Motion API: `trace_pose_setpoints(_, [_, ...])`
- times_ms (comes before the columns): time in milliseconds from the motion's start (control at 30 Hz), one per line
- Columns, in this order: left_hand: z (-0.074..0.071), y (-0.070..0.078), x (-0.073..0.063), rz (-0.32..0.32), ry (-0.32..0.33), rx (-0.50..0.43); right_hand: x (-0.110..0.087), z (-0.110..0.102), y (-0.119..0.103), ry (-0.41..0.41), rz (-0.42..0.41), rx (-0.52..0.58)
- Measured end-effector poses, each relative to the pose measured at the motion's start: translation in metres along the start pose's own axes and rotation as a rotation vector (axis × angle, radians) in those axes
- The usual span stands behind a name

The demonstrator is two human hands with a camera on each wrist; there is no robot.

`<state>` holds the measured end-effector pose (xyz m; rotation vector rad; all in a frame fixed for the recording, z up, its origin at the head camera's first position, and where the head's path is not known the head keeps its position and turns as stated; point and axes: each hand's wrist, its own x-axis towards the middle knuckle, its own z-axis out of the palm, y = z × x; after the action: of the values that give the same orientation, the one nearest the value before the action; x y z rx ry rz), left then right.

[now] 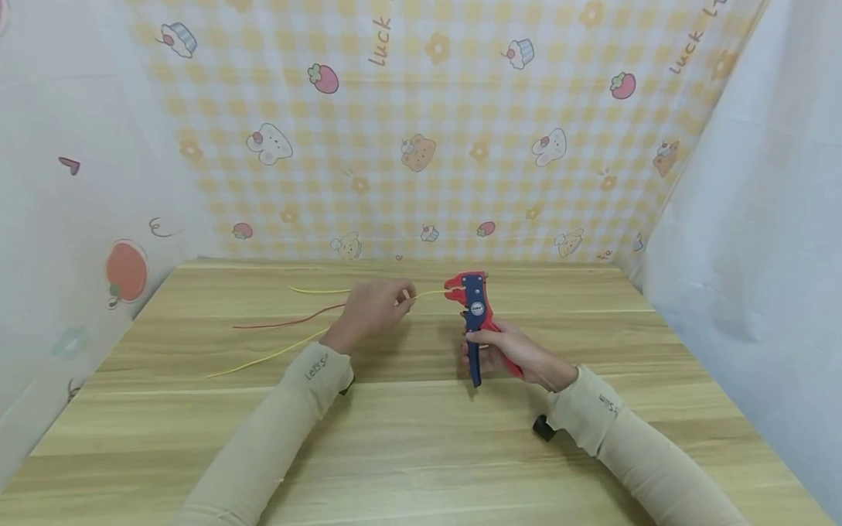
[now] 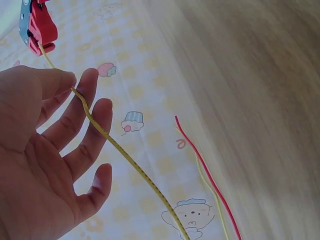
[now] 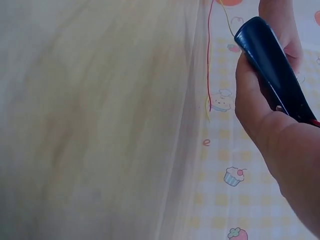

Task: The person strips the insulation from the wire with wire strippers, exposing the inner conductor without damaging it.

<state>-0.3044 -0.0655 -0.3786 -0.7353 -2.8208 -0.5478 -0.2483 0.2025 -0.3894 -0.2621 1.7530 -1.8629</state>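
My left hand (image 1: 375,307) pinches a thin yellow wire (image 2: 135,162) between thumb and fingertips, the other fingers loosely bent. From the pinch, the wire runs rightward to the red jaws of a wire stripper (image 1: 475,292), where its end meets them. The stripper has a red and dark blue body with a round white badge. My right hand (image 1: 518,352) grips its handles, thumb over the dark blue one (image 3: 275,65), and holds the tool upright with the jaws facing left. Part of the red handle is covered by the palm.
A red wire (image 1: 291,322) and another yellow wire (image 1: 317,290) lie left of my left hand on the wood-grain table (image 1: 428,464). A yellow checked cloth (image 1: 415,101) with cartoon prints hangs behind the table's back edge. White cloth hangs at both sides.
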Motion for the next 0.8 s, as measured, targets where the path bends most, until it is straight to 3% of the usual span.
trace_pose_setpoints(500, [0.0007,0.0038,0.0003,0.002,0.001,0.015,0.0007,-0.0009,0.0009,-0.03,-0.033,0.013])
trace_pose_setpoints(800, [-0.0002,0.0047,0.0,0.001,0.0,0.004,0.0004,0.0019,0.0002,-0.002,-0.036,0.019])
